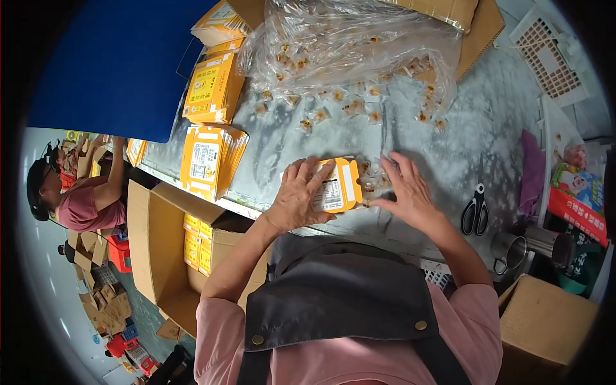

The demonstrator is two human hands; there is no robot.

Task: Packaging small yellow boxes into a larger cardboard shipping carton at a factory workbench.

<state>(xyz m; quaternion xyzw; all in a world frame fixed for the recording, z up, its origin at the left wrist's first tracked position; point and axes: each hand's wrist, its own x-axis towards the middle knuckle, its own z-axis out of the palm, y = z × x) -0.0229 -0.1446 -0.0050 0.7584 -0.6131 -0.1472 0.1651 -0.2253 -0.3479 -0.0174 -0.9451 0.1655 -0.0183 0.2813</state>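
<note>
A small yellow-and-white carton (333, 190) lies on the grey tabletop in front of me. My left hand (295, 196) grips it from the left, fingers across its top and thumb along the near edge. At its right end are flaps, beside several small clear packets (375, 176) with amber-brown contents. My right hand (409, 192) curves around these packets, fingers and thumb apart, the thumb near the carton's lower right corner. Whether any packets are inside the carton is hidden.
Stacks of flat yellow cartons (204, 160) stand at left. Beyond lies a clear plastic bag (346, 48) of packets, some spilled. Scissors (475, 212) and metal cups (510, 249) sit at right. An open cardboard box (151, 240) holds yellow cartons. Another person (90, 202) works at far left.
</note>
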